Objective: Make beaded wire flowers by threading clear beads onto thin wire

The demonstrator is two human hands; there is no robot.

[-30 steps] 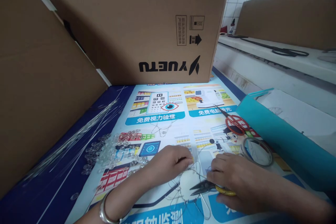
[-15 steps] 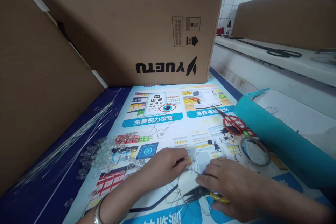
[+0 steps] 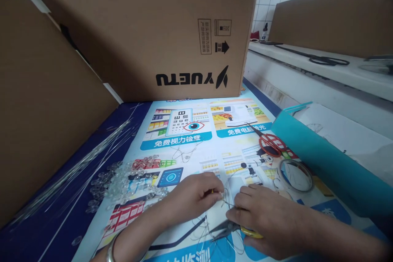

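Closer to the left hand (image 3: 202, 196) than a second ago: the right hand (image 3: 259, 219), with its pliers (image 3: 230, 228)

Behind stands a cardboard box (image 3: 138, 41), its YUETU print upside down; a poster (image 3: 211, 149) spreads before it, a teal case (image 3: 322, 163) along its right side; left fingers are curled, thumb and forefinger pinched on the thin wire (image 3: 206, 229), whose loops lie between and below the hands; right fingers bend around the pliers' yellow handle, but whether their tips also grip wire I cannot tell; red-handled scissors (image 3: 260, 135), then a tape roll (image 3: 308, 183), lie right; clear beads (image 3: 104, 184) are heaped left
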